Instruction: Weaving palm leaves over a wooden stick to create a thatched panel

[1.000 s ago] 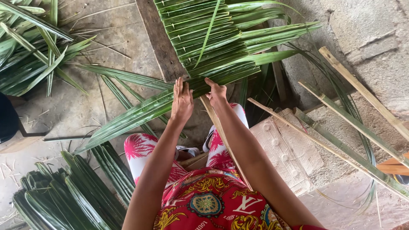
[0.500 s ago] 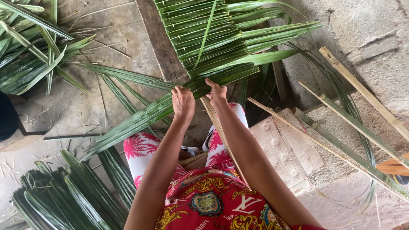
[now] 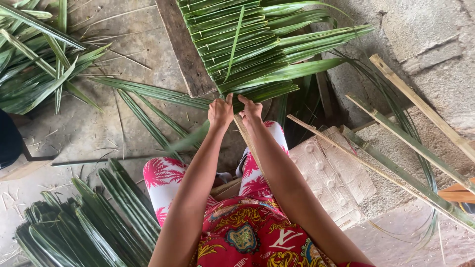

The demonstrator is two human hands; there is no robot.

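Left hand (image 3: 220,111) and right hand (image 3: 251,111) side by side at frame centre, both closed on near edge of woven palm-leaf panel (image 3: 257,44), upper centre, loose leaf bundle (image 3: 84,227) lower left, bamboo strips (image 3: 396,133) right

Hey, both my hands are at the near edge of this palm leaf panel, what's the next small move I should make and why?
Probably fold the loose leaf under your left hand over the stick and press it flat against the last row of the woven panel. Both hands, with the right hand beside it, pinch at that edge, and this leaf trails off sideways, not yet lying with the others.
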